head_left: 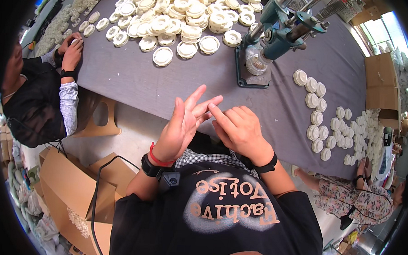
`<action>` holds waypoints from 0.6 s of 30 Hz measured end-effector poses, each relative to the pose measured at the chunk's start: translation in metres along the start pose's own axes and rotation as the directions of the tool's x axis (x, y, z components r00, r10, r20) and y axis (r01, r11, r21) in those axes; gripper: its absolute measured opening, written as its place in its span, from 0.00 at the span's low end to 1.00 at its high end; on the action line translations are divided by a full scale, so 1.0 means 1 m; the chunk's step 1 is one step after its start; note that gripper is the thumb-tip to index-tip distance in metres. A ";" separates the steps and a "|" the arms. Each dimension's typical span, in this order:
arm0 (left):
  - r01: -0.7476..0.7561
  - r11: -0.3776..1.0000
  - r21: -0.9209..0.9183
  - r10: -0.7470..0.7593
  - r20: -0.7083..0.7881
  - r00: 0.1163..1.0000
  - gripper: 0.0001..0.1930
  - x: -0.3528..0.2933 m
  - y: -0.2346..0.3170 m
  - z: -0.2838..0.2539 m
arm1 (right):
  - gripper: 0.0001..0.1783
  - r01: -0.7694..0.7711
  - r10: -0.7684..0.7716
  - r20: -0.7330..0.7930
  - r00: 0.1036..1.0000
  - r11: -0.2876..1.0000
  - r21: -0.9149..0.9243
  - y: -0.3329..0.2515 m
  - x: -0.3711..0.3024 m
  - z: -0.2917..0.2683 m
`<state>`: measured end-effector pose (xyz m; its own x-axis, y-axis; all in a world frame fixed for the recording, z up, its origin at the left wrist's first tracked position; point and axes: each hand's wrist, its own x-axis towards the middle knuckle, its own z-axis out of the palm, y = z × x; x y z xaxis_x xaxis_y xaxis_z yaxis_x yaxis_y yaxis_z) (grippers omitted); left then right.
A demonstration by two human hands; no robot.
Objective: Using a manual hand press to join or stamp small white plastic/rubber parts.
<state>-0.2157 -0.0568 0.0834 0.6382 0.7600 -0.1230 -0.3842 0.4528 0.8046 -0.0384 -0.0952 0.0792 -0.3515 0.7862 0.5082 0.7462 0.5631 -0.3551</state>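
Holding nothing: my left hand point(182, 126) fingers spread wide, right hand point(240, 129) fingers loosely curled, touching left fingertips. Press point(267, 43) sits beyond my fingertips, a cap seemingly under it. Big pile of caps point(181, 17) looks unpressed; rows of caps point(316, 114) right look done. Bare table point(133, 79) between, edge just beneath my fingers.

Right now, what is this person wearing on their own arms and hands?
Both forearms are bare below the short sleeves of a black T-shirt. The left hand has a black watch-like band and a thin red cord at its wrist. The right hand has a black wristband. No gloves.
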 end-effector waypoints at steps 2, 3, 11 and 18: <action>0.003 1.000 0.004 -0.003 -0.002 1.000 0.44 0.000 0.000 0.000 | 0.27 0.001 -0.001 0.011 1.000 1.000 0.001 0.001 -0.001 0.001; 0.010 1.000 -0.026 -0.010 -0.010 1.000 0.44 0.000 0.000 0.000 | 0.29 0.009 -0.008 0.012 1.000 1.000 -0.008 0.002 -0.003 0.002; 0.155 0.755 0.637 -0.115 -0.104 0.988 0.36 -0.021 0.027 -0.040 | 0.24 -0.182 0.192 -0.118 0.974 0.980 0.085 0.025 -0.040 0.020; -0.511 0.632 -0.582 0.764 0.577 0.288 0.29 -0.118 0.149 -0.048 | 0.15 -0.409 0.411 -0.043 0.911 0.911 0.048 0.057 -0.111 0.038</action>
<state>-0.3801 -0.0570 0.1903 0.2752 0.2956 0.9148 -0.9576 0.1691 0.2334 0.0216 -0.1406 -0.0277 0.0108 0.9365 0.3505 0.7965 0.2039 -0.5693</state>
